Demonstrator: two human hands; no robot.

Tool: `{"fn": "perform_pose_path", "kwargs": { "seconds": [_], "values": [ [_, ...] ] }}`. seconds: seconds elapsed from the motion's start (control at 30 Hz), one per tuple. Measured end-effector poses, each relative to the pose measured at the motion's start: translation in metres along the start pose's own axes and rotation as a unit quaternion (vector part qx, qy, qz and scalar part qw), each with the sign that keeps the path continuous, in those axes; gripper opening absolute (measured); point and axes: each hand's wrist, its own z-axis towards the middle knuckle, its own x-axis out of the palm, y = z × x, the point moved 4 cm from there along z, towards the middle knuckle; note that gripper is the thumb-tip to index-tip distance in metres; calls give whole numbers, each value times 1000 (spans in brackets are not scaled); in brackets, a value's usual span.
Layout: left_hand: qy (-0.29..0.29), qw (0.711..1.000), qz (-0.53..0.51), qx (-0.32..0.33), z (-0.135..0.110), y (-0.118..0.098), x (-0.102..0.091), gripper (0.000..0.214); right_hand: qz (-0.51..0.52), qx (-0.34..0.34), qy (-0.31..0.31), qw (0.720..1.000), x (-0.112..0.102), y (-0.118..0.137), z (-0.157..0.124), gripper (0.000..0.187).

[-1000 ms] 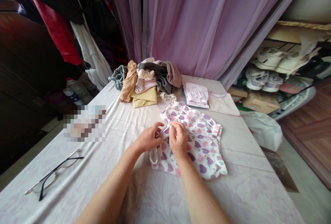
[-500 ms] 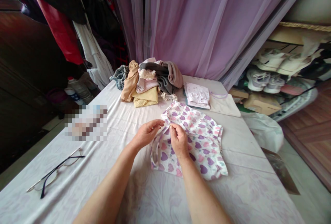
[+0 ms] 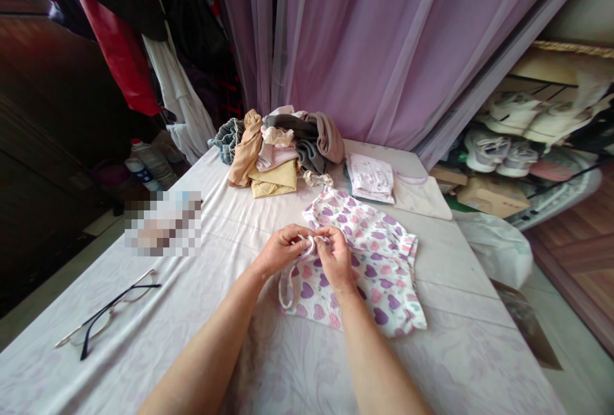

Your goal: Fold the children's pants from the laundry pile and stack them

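A white garment with purple and pink hearts (image 3: 384, 281) lies spread on the cloth-covered table (image 3: 201, 313). Over its left part, my left hand (image 3: 283, 249) pinches a thin white drawstring (image 3: 311, 250) between thumb and fingers. Close against it, my right hand (image 3: 334, 254) pinches the same drawstring, and the fingertips of both hands meet. A slack loop of the string (image 3: 286, 290) hangs down along the garment's left edge. The exact crossing of the string at the fingertips is partly hidden.
Behind the garment is a heap of clothes (image 3: 316, 143), with a folded yellow cloth (image 3: 274, 180) in front. Folded pale clothing (image 3: 370, 177) lies at the back right. Eyeglasses (image 3: 110, 313) and a blurred-out item (image 3: 163, 223) are on the left. A shoe shelf (image 3: 508, 153) stands beyond the right edge.
My hands have come together; the left fingers have closed on the drawstring, which now shows as a loop between them. The whole view has shifted slightly.
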Motion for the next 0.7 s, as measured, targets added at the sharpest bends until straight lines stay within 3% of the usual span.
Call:
{"fn": "perform_pose_path", "kwargs": {
  "seconds": [0.17,0.3,0.5,0.7],
  "values": [
    [-45,999,11,-17,0,4,0,37,-23,-82,-16,996,-4,11,4,13],
    [-45,996,-37,-62,1,13,1,41,-68,-48,-4,997,-8,5,12,16],
    [-50,995,-40,-73,3,21,2,41,-207,1,34,978,-1,-14,41,19],
    [-60,996,-1,-61,3,26,1,35,-324,-51,152,932,20,-16,79,41]
  ]
}}
